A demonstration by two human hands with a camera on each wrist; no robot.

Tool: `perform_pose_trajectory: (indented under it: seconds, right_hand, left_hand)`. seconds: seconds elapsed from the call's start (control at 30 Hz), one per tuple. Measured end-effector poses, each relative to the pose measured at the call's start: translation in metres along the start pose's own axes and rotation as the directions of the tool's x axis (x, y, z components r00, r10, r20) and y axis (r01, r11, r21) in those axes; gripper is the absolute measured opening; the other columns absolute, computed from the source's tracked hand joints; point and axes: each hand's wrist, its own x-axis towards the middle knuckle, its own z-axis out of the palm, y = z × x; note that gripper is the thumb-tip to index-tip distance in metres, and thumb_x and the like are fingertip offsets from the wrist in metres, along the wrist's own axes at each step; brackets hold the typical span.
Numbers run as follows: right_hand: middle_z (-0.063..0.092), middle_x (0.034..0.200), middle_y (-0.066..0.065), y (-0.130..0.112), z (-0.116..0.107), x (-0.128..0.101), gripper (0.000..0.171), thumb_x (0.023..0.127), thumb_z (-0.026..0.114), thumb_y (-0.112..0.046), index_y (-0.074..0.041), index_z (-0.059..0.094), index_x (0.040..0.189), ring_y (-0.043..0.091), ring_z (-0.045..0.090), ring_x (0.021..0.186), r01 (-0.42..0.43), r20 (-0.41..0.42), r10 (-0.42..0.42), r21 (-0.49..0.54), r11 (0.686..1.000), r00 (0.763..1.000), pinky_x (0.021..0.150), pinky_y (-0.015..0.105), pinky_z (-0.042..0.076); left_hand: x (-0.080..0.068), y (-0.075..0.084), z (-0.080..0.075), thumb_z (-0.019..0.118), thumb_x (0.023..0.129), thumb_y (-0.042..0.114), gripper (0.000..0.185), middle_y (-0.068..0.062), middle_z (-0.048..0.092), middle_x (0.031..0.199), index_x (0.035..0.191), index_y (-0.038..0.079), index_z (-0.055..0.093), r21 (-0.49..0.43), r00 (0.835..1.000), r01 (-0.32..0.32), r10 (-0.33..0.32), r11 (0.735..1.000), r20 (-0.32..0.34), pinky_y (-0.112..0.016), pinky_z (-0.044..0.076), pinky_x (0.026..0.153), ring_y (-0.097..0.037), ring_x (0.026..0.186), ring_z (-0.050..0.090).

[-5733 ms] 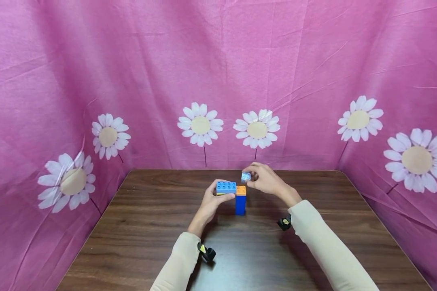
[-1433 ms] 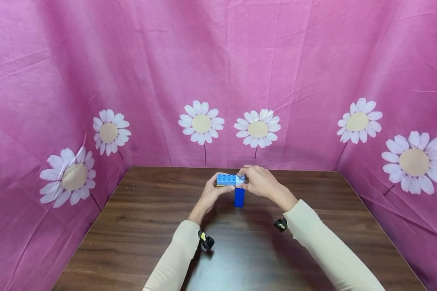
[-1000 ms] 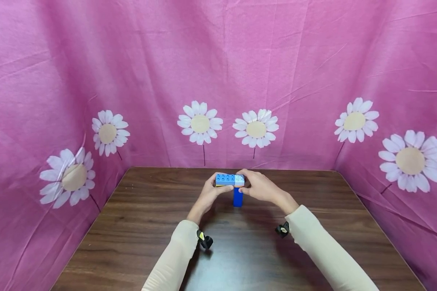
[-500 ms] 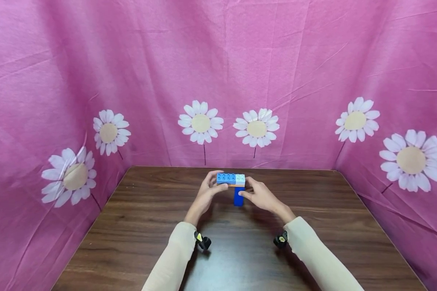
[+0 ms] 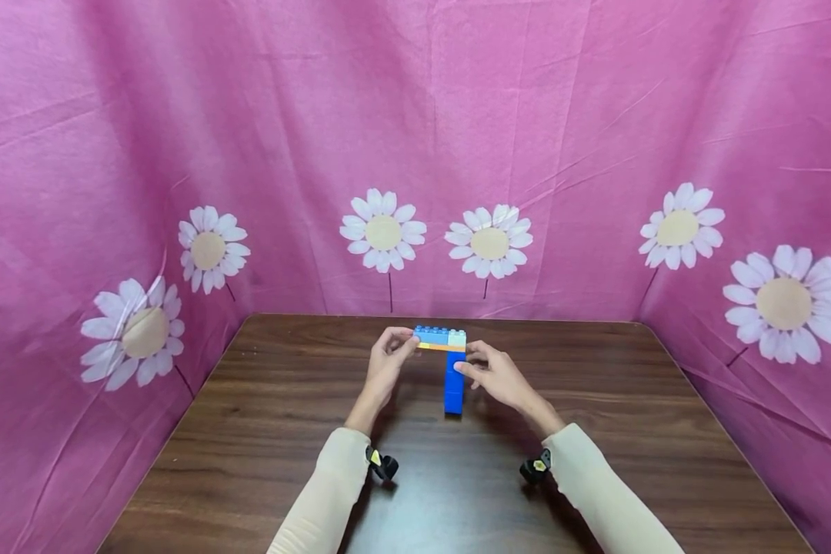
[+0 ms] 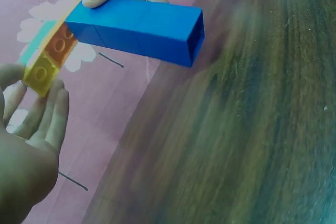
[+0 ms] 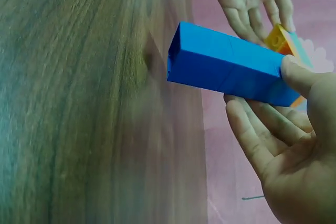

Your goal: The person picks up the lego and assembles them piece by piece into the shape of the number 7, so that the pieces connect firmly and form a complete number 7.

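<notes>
An L-shaped toy-brick build is held up over the table. Its upright is a column of dark blue bricks (image 5: 454, 385), hollow at the lower end in both wrist views. Across the top runs a thin orange and yellow layer, the yellow brick (image 6: 40, 75) at the left end. On that layer sit a lighter blue brick (image 5: 432, 337) and a small pale brick (image 5: 457, 338), side by side. My right hand (image 5: 500, 377) grips the upper column, thumb on its front (image 7: 299, 77). My left hand (image 5: 385, 369) pinches the free left end between thumb and fingers.
Below the build spreads a brown wood-grain table (image 5: 284, 431), its far edge just behind the hands. A pink cloth (image 5: 429, 138) printed with white daisies hangs round the back and sides. Each wrist wears a small black camera (image 5: 385, 465).
The small pale brick, earlier in my right hand, now sits on the orange part. My right hand has slid down to the column. The build has tilted, showing more of its front.
</notes>
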Motion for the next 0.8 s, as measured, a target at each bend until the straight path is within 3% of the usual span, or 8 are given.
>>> perform_pose_trajectory:
  seconds: [0.07, 0.17, 0.27, 0.33, 0.43, 0.6, 0.8]
  right_hand:
    - [0.068, 0.135, 0.028, 0.002, -0.003, -0.001, 0.055, 0.105, 0.07, -0.032, 0.002, 0.055, 0.145, 0.025, 0.076, 0.079, -0.009, -0.006, 0.009, 0.0, 1.0, 1.0, 0.082, 0.05, 0.064]
    - [0.073, 0.124, 0.025, 0.006, -0.007, 0.0, 0.057, 0.105, 0.069, -0.032, 0.005, 0.056, 0.146, 0.023, 0.077, 0.077, -0.025, -0.012, 0.025, 0.01, 1.0, 1.0, 0.08, 0.048, 0.065]
    - [0.078, 0.109, 0.022, 0.012, -0.008, 0.002, 0.059, 0.106, 0.067, -0.033, 0.009, 0.055, 0.146, 0.024, 0.078, 0.078, -0.045, 0.0, 0.045, 0.025, 0.999, 0.999, 0.078, 0.046, 0.066]
    - [0.079, 0.103, 0.019, 0.015, -0.008, 0.004, 0.06, 0.107, 0.066, -0.033, 0.011, 0.054, 0.146, 0.025, 0.078, 0.078, -0.063, 0.007, 0.063, 0.026, 0.998, 0.998, 0.076, 0.043, 0.066]
    - [0.079, 0.098, 0.019, 0.02, -0.005, 0.007, 0.06, 0.108, 0.065, -0.033, 0.013, 0.055, 0.144, 0.026, 0.079, 0.076, -0.092, 0.009, 0.092, 0.012, 0.996, 0.996, 0.073, 0.04, 0.066]
    - [0.079, 0.095, 0.018, 0.024, 0.0, 0.013, 0.055, 0.108, 0.064, -0.031, 0.014, 0.06, 0.139, 0.024, 0.078, 0.073, -0.133, -0.026, 0.132, -0.018, 0.991, 0.991, 0.071, 0.037, 0.065]
    - [0.078, 0.103, 0.021, 0.027, 0.008, 0.018, 0.049, 0.108, 0.064, -0.028, 0.012, 0.064, 0.137, 0.022, 0.078, 0.076, -0.153, -0.051, 0.15, -0.06, 0.986, 0.987, 0.069, 0.037, 0.066]
  left_hand:
    - [0.001, -0.003, 0.003, 0.074, 0.1, 0.007, 0.025, 0.001, 0.07, 0.098, 0.12, -0.006, 0.065, 0.032, 0.999, 0.031, -0.031, 0.999, -0.017, -0.042, 0.062, 0.097, -0.014, 0.084, 0.074]
    - [0.003, -0.008, 0.008, 0.074, 0.099, 0.005, 0.025, -0.005, 0.072, 0.103, 0.119, -0.007, 0.065, 0.066, 0.999, 0.043, -0.041, 0.997, -0.024, -0.048, 0.061, 0.099, -0.016, 0.087, 0.075]
    - [0.005, -0.012, 0.011, 0.074, 0.098, 0.003, 0.025, -0.017, 0.075, 0.109, 0.119, -0.009, 0.068, 0.119, 0.999, 0.043, -0.041, 0.992, -0.027, -0.059, 0.056, 0.103, -0.033, 0.095, 0.078]
    - [0.006, -0.015, 0.012, 0.074, 0.098, 0.004, 0.025, -0.024, 0.076, 0.112, 0.119, -0.01, 0.07, 0.168, 0.999, 0.05, -0.046, 0.984, -0.027, -0.057, 0.057, 0.103, -0.045, 0.102, 0.076]
    - [0.008, -0.019, 0.011, 0.073, 0.099, 0.006, 0.026, -0.029, 0.076, 0.115, 0.12, -0.01, 0.072, 0.233, 0.997, 0.073, -0.07, 0.97, -0.022, -0.052, 0.059, 0.102, -0.052, 0.108, 0.073]
    - [0.011, -0.03, 0.009, 0.071, 0.101, 0.005, 0.028, -0.032, 0.075, 0.115, 0.124, -0.012, 0.071, 0.307, 0.995, 0.1, -0.103, 0.947, -0.007, -0.046, 0.062, 0.096, -0.05, 0.107, 0.074]
    - [0.01, -0.037, 0.006, 0.072, 0.1, 0.007, 0.03, -0.026, 0.069, 0.124, 0.127, -0.008, 0.073, 0.447, 0.993, 0.115, -0.117, 0.887, -0.023, -0.03, 0.063, 0.082, -0.035, 0.102, 0.077]
